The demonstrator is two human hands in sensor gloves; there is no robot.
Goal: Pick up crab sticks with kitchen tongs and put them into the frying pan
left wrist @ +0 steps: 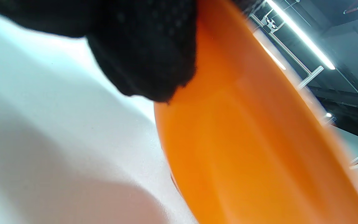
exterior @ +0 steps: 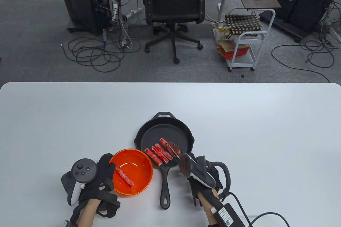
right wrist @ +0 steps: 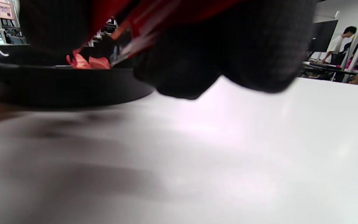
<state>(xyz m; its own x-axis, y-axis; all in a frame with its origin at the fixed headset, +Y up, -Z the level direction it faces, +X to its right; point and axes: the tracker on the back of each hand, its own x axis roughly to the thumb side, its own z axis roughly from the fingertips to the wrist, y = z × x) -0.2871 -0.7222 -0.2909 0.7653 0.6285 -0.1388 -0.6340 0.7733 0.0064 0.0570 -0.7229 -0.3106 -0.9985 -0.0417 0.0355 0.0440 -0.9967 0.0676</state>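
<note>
The smooth white table [exterior: 239, 120] lies wide beyond both hands. A black cast-iron frying pan [exterior: 149, 131] holds four ridged red crab sticks [exterior: 159, 153] beside the red tongs [exterior: 174, 148] that the right hand [exterior: 203, 176] grips, tips nearly closed. The left hand [exterior: 102, 177] cups the glossy orange plastic bowl [exterior: 141, 163], one stick [exterior: 124, 176] inside.

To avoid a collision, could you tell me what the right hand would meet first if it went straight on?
Probably the red crab sticks in the black cast-iron frying pan; the tongs held by the right hand already reach them.
</note>
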